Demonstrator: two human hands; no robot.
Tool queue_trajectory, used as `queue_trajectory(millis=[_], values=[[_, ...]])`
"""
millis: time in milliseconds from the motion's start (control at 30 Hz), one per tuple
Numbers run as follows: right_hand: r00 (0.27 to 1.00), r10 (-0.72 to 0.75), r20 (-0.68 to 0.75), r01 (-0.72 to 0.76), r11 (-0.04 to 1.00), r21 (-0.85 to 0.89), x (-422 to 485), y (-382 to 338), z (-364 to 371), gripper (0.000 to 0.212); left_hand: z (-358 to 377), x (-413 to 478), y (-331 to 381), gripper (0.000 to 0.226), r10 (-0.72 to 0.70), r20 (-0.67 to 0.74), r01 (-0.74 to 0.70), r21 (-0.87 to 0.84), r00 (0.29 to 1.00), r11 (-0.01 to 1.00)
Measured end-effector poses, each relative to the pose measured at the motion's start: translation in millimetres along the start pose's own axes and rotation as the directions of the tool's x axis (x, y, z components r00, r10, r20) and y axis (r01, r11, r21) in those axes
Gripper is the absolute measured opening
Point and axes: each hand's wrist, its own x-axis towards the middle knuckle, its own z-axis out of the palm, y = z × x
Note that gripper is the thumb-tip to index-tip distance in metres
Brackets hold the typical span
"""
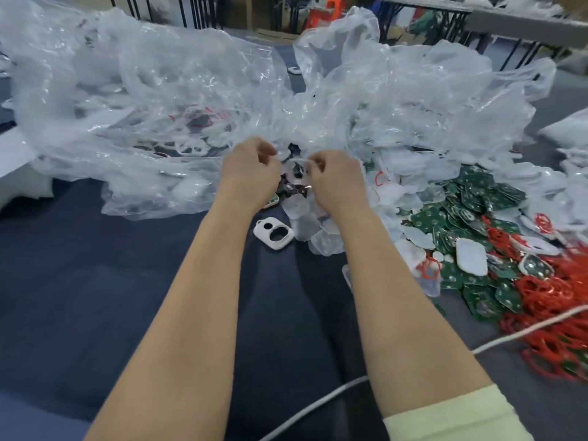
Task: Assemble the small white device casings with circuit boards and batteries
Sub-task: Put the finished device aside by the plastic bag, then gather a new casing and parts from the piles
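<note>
Sleeve point(451, 415) nearest; right hand point(338, 183) and left hand point(248, 173) pinch 1 casing point(295, 177).

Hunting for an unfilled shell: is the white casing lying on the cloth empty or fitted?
Empty: the casing lies flat, dark cloth showing through both its openings.

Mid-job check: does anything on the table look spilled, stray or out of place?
Yes. The green circuit boards, red rings and white pieces lie spilled in one mixed heap on the right, not sorted. One loose casing lies alone just short of the held casing, and a white cable trails across the red rings.
</note>
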Motion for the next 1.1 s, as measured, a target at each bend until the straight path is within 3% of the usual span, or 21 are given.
queue_trajectory(millis=[67,167,233,467,533,633,700,833,967,1100], values=[[0.995,-0.022,-0.096,0.031,0.995,0.100,-3,4,-20,0.023,6,-5,9,0.027,0.121,0.037,-0.120,-0.021,0.992,0.993],[0.992,-0.089,-0.093,0.098,0.990,0.098,-11,15,-55,0.015,23,-13,29,0.037,0.229,0.217,-0.208,-0.113,0.949,0.972],[0.994,-0.057,-0.092,0.070,0.987,0.145,-20,27,-76,0.005,36,-21,44,0.033,0.219,0.310,-0.158,-0.211,0.925,0.965],[0.974,0.192,-0.118,-0.146,0.936,0.321,-62,71,-124,0.008,88,-44,76,0.019,0.080,0.483,0.109,-0.352,0.872,0.930],[0.969,0.237,-0.069,-0.226,0.965,0.134,-79,85,-137,0.015,96,-47,76,0.020,0.002,0.489,0.239,-0.430,0.872,0.870],[0.933,0.294,0.208,-0.259,0.949,-0.179,-103,92,-141,0.021,105,-48,73,0.025,-0.057,0.490,0.347,-0.527,0.870,0.776],[0.901,0.320,0.291,-0.260,0.938,-0.228,-112,90,-132,0.027,108,-49,73,0.027,-0.081,0.488,0.379,-0.552,0.869,0.743],[0.912,0.325,0.248,-0.259,0.929,-0.265,-114,85,-116,0.025,106,-48,74,0.026,-0.121,0.527,0.471,-0.605,0.841,0.641],[0.933,0.272,0.237,-0.219,0.949,-0.225,-108,85,-129,0.016,100,-42,70,0.030,-0.133,0.570,0.532,-0.624,0.811,0.572],[0.974,0.215,0.076,-0.221,0.972,0.084,-92,77,-137,0.014,94,-35,61,0.029,-0.106,0.560,0.492,-0.603,0.822,0.628]])
